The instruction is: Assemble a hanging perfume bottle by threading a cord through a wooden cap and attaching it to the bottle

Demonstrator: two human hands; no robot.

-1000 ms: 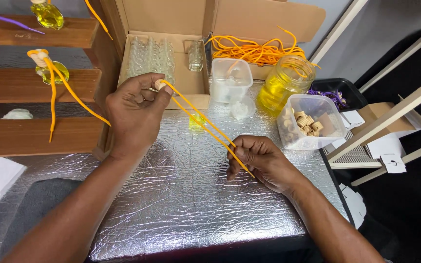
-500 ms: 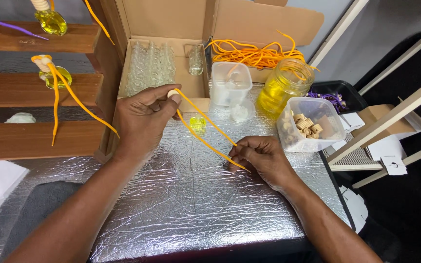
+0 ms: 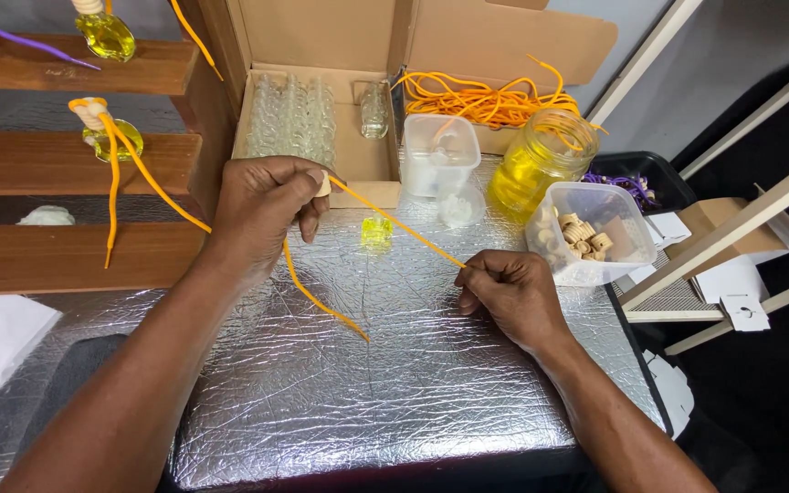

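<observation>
Silver foil covered the table (image 3: 367, 402). Left hand (image 3: 262, 205) pinched a small wooden cap (image 3: 323, 185) in closed fingers, and right hand (image 3: 509, 292) pinched the orange cord (image 3: 394, 222), held taut between them for threading.

Two bare forearms reaching in from the bottom edge, angled toward each other. Left hand (image 3: 262, 205) raised higher and farther forward, knuckles up, wrist bent slightly, thumb and forefinger pressed together in a tight pinch at the fingertips (image 3: 320, 185), remaining fingers curled beneath. Right hand (image 3: 513, 297) lower and nearer, back of the hand upward, fingers folded in, thumb and forefinger nipped shut at the near-left edge. Hands well apart, not touching.
</observation>
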